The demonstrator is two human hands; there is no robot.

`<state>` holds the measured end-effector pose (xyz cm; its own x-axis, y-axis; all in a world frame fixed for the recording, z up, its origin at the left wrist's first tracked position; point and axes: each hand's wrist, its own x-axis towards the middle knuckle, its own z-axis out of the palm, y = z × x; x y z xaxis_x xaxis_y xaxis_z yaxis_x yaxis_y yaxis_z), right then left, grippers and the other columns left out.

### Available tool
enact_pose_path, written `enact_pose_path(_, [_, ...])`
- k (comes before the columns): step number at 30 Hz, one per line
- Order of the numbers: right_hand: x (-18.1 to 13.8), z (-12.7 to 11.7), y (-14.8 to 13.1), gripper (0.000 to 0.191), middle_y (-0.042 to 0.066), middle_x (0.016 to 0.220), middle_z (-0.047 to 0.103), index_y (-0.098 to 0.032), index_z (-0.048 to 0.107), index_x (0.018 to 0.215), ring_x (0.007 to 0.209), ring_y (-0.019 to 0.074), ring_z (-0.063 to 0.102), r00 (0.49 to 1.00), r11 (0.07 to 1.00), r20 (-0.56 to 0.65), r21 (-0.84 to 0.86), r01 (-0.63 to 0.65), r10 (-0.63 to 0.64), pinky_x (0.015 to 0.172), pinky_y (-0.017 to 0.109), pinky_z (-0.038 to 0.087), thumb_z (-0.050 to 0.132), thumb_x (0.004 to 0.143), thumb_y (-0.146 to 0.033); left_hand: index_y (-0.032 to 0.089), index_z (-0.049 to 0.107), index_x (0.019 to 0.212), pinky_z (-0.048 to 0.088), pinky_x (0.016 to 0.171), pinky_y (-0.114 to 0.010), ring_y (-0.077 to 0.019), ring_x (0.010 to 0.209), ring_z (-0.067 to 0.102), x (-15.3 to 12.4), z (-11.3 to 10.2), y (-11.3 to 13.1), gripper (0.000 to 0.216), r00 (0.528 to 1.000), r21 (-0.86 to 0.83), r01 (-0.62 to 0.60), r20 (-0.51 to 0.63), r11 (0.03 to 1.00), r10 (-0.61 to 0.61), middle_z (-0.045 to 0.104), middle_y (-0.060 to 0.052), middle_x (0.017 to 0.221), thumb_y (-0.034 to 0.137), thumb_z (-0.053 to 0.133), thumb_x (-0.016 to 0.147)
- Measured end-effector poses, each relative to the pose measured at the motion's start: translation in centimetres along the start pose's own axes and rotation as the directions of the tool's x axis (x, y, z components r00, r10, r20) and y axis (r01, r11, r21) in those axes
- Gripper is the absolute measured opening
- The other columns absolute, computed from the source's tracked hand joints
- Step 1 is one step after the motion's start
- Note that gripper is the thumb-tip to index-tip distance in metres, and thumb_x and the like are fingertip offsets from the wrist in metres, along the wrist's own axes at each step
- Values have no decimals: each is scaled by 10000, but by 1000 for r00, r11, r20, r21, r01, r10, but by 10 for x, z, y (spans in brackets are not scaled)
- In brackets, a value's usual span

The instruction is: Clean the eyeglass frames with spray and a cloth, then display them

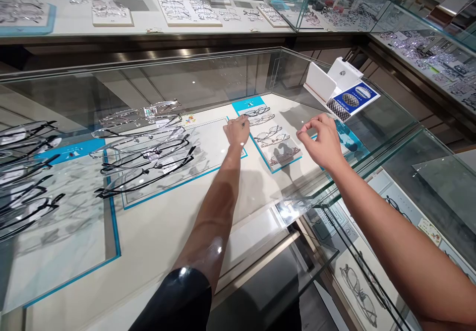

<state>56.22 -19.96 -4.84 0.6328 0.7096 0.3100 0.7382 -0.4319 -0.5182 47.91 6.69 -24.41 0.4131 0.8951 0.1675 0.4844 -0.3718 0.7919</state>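
Note:
My left hand [237,131] reaches into the glass display case, at the left edge of a display board [263,158] with a blue top. Its fingers are closed at the left end of the uppermost dark-framed eyeglasses [257,111]. More eyeglasses [274,135] lie below in a column on the same board. To the right of them is my right hand [323,138], thumb and fingers curled together in a pinch. Whatever may be between those fingertips is too small or hidden to make out.
Rows of eyeglasses [147,155] stand on the glass top at left, above blue-edged boards. An open blue-and-white box [353,95] sits on the glass at right. Glass edges [386,152] run near my right forearm. Lower right, a drawer holds eyeglasses [359,294].

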Motion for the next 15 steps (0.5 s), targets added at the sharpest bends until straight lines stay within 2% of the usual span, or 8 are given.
enact_pose_path(4, [0,0,1,137,113,1150,679,-261,670,854,1207,385,603,1000,1000,8,-18,6,-6,1091,595,482,652,916,-382,370,857,1277,367,1248,-591,-350,1465,579,2,2,-2,383,1000,26,1,14,1000,-1,755,0,1527,323,528,1088])
enact_pose_path(11, [1,1,3,147,118,1136,682,-255,676,848,1191,388,600,1000,1000,-2,-2,19,-19,1076,593,490,646,908,-385,353,825,1385,357,1287,-523,-304,1509,550,1,-2,0,474,998,96,23,53,995,-28,728,29,1566,371,435,1116])
enact_pose_path(15, [1,1,2,131,114,1134,676,-254,678,850,1190,390,609,1000,1000,0,-8,12,-12,1100,611,475,649,907,-369,347,809,1410,351,1287,-524,-303,1515,542,0,-3,2,483,998,103,21,64,994,-27,719,37,1576,362,426,1116])
